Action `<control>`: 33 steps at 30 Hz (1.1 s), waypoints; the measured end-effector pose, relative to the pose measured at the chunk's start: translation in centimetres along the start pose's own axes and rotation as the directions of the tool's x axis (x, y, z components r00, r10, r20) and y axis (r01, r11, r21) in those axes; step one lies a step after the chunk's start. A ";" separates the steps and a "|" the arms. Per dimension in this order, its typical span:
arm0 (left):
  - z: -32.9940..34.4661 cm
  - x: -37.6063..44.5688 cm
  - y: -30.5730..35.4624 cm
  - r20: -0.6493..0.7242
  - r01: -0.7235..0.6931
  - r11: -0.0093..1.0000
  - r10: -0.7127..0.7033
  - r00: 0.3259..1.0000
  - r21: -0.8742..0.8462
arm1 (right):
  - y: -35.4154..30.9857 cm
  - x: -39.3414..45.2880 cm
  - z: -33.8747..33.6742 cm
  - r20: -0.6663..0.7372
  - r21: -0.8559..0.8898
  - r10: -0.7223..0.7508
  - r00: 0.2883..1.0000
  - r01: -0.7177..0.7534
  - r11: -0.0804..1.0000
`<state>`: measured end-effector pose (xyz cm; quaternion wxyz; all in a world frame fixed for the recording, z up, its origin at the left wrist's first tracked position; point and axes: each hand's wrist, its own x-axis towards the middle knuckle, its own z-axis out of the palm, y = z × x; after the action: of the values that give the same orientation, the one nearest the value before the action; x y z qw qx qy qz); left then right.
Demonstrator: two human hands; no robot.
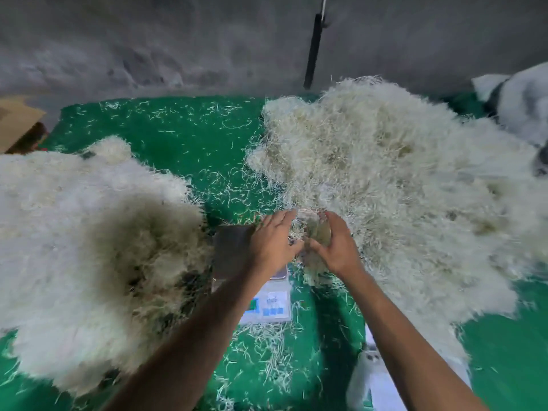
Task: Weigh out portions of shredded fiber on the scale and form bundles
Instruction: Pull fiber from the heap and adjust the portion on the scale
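Cupping wispy fiber clump (311, 232) two-handed

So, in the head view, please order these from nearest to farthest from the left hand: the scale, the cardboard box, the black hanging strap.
From the left hand:
1. Scale, directly under the hand.
2. Black hanging strap, far ahead on the wall.
3. Cardboard box, far left edge.

**No legible text in view**

Nothing can be read. The scale (264, 304) carries a pale front panel with a green patch, a few blue squares and a faint dark mark above them, all too blurred to make out. White packaging (374, 381) at the lower right shows a small green mark and dark spots, likewise unreadable.
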<state>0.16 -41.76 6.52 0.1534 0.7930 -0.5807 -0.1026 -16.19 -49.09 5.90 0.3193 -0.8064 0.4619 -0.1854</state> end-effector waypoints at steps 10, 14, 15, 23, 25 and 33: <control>11.0 7.6 4.6 0.444 -0.167 0.982 0.111 0.889 0.090 | 10.6 -0.7 3.3 0.210 -0.242 0.030 0.977 0.022 0.970; 12.4 6.4 4.9 0.431 0.021 0.989 0.045 0.901 -0.147 | 11.0 -0.5 2.0 0.224 -0.109 0.098 0.970 -0.075 0.991; 12.5 5.8 4.9 0.431 0.158 0.960 -0.044 0.901 -0.233 | 11.0 -0.5 1.4 0.178 -0.060 0.088 0.980 -0.079 0.995; 5.2 3.1 4.2 0.321 0.430 0.489 -0.294 0.900 -0.758 | 8.9 -3.0 -0.6 0.263 -0.013 -0.012 0.965 0.016 1.000; 1.8 2.7 4.6 0.290 0.383 0.440 -0.265 0.920 -0.812 | 6.7 -2.9 -1.3 0.209 -0.075 -0.018 0.978 0.035 0.997; -12.7 0.0 7.1 0.392 0.434 0.175 -0.228 0.891 -0.884 | -2.7 -1.1 -7.7 0.012 -0.084 -0.100 0.995 0.100 0.991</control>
<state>-1.82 -42.14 20.87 0.5244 0.6285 -0.2212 -0.5301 -19.65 -49.80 13.31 0.2770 -0.8421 0.4271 -0.1781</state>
